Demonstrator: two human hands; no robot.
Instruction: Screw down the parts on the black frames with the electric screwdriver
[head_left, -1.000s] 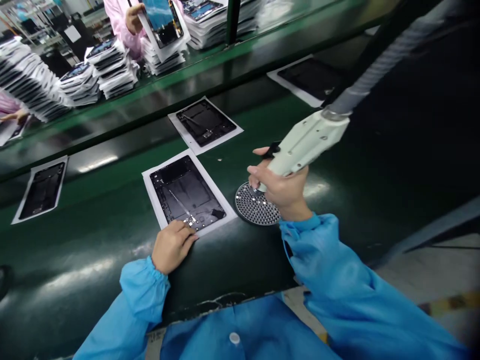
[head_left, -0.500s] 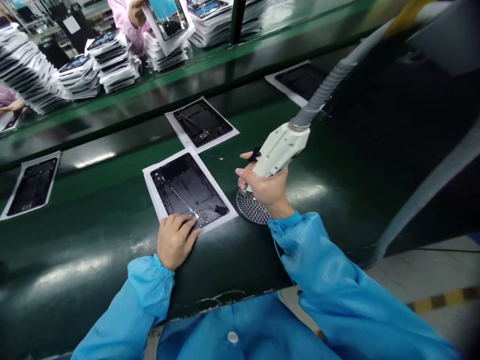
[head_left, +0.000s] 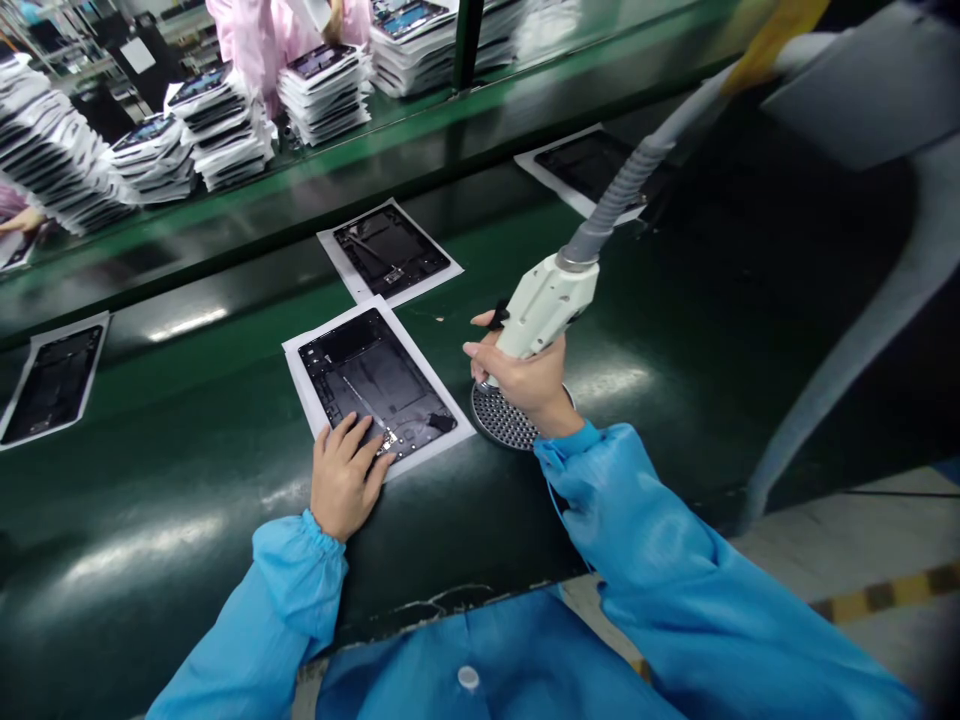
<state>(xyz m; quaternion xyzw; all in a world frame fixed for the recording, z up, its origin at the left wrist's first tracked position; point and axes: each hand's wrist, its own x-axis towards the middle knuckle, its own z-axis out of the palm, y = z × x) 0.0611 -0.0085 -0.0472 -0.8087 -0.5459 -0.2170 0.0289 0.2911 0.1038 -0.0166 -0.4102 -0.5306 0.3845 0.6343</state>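
My right hand (head_left: 529, 385) is wrapped round the pale handle of an electric screwdriver (head_left: 544, 300), with a ribbed grey cable sleeve running up from its top. Its lower end points down at a round dark plate (head_left: 504, 418) covered in small holes; my hand hides the very tip. To the left lies a black tablet housing (head_left: 375, 375) with its inside facing up, on a white sheet (head_left: 300, 372). My left hand (head_left: 346, 480) rests over the housing's near left edge, fingers spread and touching it beside a small metal bracket.
More housings on white sheets lie on the green belt: one behind (head_left: 390, 245), one at far left (head_left: 56, 385), one at back right (head_left: 585, 165). Beyond a green rail stand stacks of sheets and housings (head_left: 322, 95), near a person in pink (head_left: 247, 40). Grey hoses hang at right.
My left fingers have spread and moved slightly further onto the housing. The screwdriver stays over the perforated plate. Across the rail, the person in pink has lowered a housing onto a stack.
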